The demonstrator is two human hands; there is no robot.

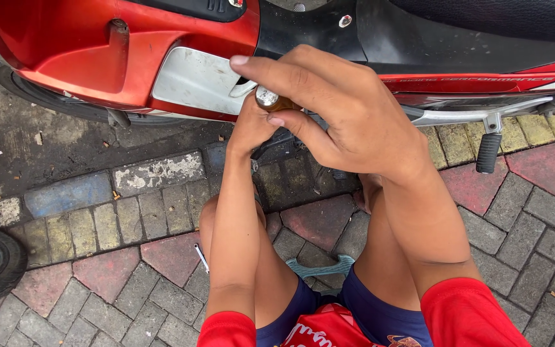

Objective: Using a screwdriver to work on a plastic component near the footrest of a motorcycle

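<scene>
Brick paving point(130, 270) underfoot, red motorcycle point(97, 51) close ahead. Left hand point(252, 125) curled under, fingers closed on tool handle point(271, 99) at side panel point(197, 80). Right hand point(335, 109) pinching metal cap. Likely mid-turning; steady axial pressure wanted.

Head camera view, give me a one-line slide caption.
Both hands, left hand and right hand, grip a small metal-tipped tool beside a red motorbike.

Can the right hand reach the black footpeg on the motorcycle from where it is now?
Probably yes. The right hand is up by the small tool, together with the left hand, and the footpeg hangs in the open to its right, with nothing between them. It would have to let go of the tool first.
</scene>
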